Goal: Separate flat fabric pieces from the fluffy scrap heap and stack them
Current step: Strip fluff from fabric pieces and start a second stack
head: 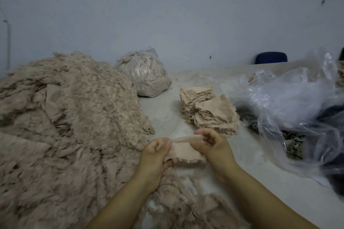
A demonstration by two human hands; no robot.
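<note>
Fluffy beige heap [70, 117] fills table's left side. 2 leaning stacks [208, 108] of flat beige squares sit right of it. 1 flat piece [183, 151] held up, stretched between both hands.

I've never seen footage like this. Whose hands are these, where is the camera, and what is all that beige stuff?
There is no machine here: a person wears a camera on the head, looking down at their own hands. The left hand and right hand together pinch one flat fabric piece. On the left lies a big fluffy scrap heap. Beyond the hands stands a stack of flat pieces already sorted. A tied plastic bag of scraps sits by the wall, and loose clear plastic sheeting lies to the right.
</note>
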